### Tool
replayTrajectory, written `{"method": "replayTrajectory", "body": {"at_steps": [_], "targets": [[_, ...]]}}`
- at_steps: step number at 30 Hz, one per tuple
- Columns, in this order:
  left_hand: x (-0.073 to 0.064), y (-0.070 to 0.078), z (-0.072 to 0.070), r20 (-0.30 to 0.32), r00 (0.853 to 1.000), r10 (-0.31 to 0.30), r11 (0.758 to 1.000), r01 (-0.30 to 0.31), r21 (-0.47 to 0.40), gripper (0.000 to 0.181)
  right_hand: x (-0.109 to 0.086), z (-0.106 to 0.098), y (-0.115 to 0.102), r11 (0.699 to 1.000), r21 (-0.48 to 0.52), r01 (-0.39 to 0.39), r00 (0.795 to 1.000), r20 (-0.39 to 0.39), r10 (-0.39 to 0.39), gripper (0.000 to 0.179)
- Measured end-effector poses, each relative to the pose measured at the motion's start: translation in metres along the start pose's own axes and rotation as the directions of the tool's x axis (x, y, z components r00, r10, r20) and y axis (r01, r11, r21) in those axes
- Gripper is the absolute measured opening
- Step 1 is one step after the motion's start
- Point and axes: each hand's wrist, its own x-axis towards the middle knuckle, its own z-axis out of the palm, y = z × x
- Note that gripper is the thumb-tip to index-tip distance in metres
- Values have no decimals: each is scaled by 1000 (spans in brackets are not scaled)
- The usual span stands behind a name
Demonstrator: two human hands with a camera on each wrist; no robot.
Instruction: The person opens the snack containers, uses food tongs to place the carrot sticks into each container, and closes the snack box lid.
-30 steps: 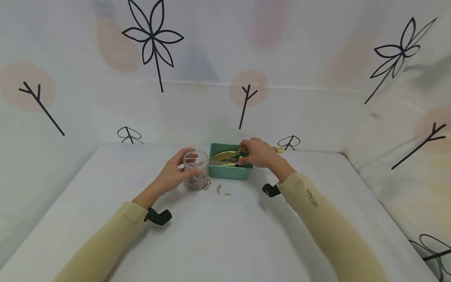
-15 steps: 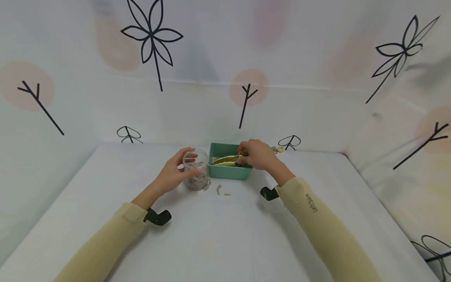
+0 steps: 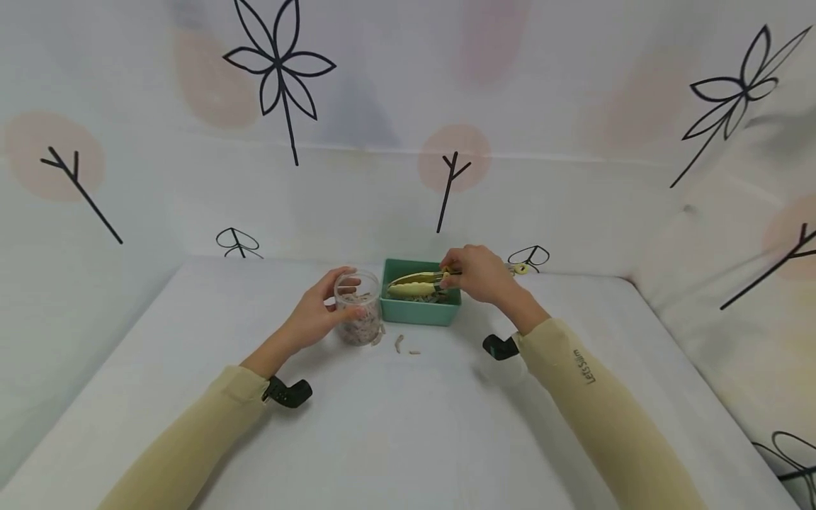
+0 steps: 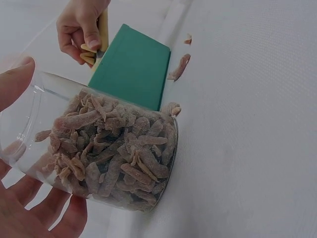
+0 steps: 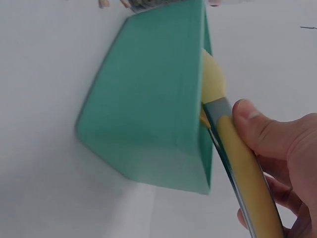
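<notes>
My left hand (image 3: 314,310) grips a clear round jar (image 3: 347,287) from its left side, thumb in front and fingers behind. Brownish dried strips (image 4: 119,148) fill much of the jar. Just right of it stands a green rectangular box (image 3: 421,314) on the table. Over the box, my right hand (image 3: 479,273) holds yellow tongs (image 5: 247,178) with metal arms, thumb on one arm and fingers on the other. The tongs' heads (image 3: 411,289) are close together at the level of the box's opening, above strips lying inside. Whether they pinch a strip, I cannot tell.
A few loose strips (image 3: 399,343) lie on the white table (image 3: 382,425) in front of the jar and box. Behind the table rises a white cloth wall (image 3: 319,198) with printed plants. A black wrist camera (image 3: 288,393) sits on each sleeve.
The tongs' heads have come closer together and lifted from low in the box, my right hand rising slightly. My left hand keeps its hold on the jar.
</notes>
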Motion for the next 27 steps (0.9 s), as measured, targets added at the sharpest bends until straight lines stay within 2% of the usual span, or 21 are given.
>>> {"method": "replayTrajectory", "body": {"at_steps": [9, 16, 27], "targets": [[1, -2, 0, 0, 1000, -6, 1000, 6, 5, 71, -2, -18, 6, 997, 82, 4, 999, -32, -1, 36], [1, -1, 0, 0, 1000, -11, 1000, 11, 0, 71, -7, -34, 0, 993, 116, -4, 997, -77, 13, 33], [1, -1, 0, -1, 1000, -16, 1000, 16, 10, 72, -13, -61, -27, 971, 203, 122, 983, -159, -90, 28]]}}
